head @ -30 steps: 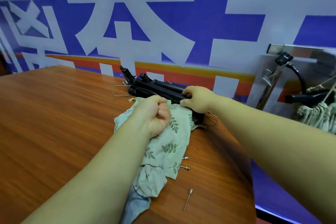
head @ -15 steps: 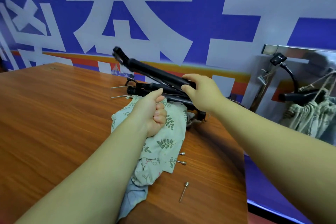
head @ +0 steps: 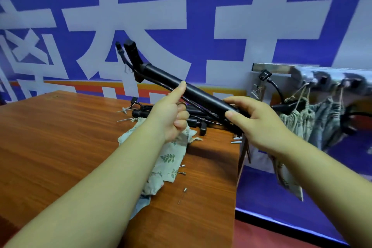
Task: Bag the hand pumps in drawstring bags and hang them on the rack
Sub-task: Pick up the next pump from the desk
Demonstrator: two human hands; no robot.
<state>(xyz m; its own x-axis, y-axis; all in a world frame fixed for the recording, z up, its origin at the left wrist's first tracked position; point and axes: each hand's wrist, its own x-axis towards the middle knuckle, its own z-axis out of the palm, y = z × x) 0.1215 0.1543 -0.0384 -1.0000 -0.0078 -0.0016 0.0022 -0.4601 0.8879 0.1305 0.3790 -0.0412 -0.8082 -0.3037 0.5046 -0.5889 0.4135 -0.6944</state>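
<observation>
Hand pump [head: 201, 94]: black, off the desk [head: 60, 137], up in the air over its far right corner, tilted.
Right hand [head: 255, 121]: fingers and thumb wrapped round the low end of the barrel.
Left hand [head: 171, 115]: fingers curled on the mouth of the drawstring bag [head: 169, 157], one digit raised and touching mid-barrel.
Long axis: low end at right, handle end high and far left.
Bag: the rest of it lies flat on the desk, below the pump, towards us.
Nearer hand: left, between bag and barrel. We judge the low end is the end closer to the bag mouth, so it goes in first.
Other pumps [head: 145, 113]: piled on the desk behind the left hand.
Rack [head: 281, 68]: right of the desk, with bagged pumps [head: 298, 121] hanging.
</observation>
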